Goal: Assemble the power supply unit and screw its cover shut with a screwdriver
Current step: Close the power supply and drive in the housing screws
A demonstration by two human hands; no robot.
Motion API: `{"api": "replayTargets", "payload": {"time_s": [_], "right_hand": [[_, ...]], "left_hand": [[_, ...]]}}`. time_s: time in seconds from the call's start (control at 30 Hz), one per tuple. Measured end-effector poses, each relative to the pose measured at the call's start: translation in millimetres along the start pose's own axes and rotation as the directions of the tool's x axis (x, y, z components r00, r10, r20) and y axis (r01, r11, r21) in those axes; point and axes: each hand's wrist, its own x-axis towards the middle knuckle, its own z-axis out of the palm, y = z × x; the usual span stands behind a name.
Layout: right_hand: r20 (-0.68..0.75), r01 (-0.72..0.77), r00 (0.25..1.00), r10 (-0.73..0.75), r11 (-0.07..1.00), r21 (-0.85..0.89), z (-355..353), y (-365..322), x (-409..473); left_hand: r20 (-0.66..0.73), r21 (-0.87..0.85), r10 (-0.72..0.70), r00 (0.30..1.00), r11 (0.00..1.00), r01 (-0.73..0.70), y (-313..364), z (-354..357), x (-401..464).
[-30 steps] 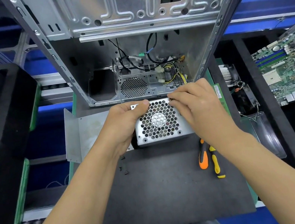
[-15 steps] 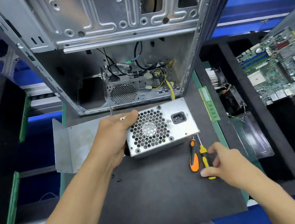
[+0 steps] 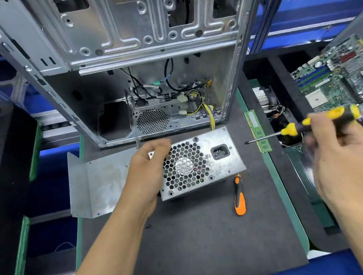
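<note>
PSU — left of screwdriver-hand

My left hand curls over the upper left corner of the power supply unit; my right hand, raised, grips a yellow-handled screwdriver pointing left.

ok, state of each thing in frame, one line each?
power supply unit: on the mat, fan grille facing up
left hand: grips the unit's left end
right hand: holds the yellow screwdriver
yellow screwdriver: lifted, tip pointing left toward the unit, not touching
orange screwdriver: lying on the mat, untouched
computer case: open
</note>
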Motion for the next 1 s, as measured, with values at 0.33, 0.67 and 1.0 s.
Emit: {"api": "replayTargets", "payload": {"time_s": [0.33,0.67,1.0], "right_hand": [[0.362,0.052,0.924,-0.126,0.977,0.207,92.0,-32.7,-4.4],[0.427,0.124,0.889,-0.166,0.984,0.126,98.3,-30.5,-10.7],[0.449,0.130,0.880,-0.156,0.988,0.088,99.5,-32.1,-10.3]], "left_hand": [[-0.074,0.059,0.077,0.994,0.996,-0.073,-2.3,8.5,-1.9],[-0.060,0.036,0.063,0.996,0.998,-0.061,-2.0,6.7,0.9],[-0.057,0.028,0.060,0.997,0.998,-0.058,-1.4,8.0,0.9]]}}
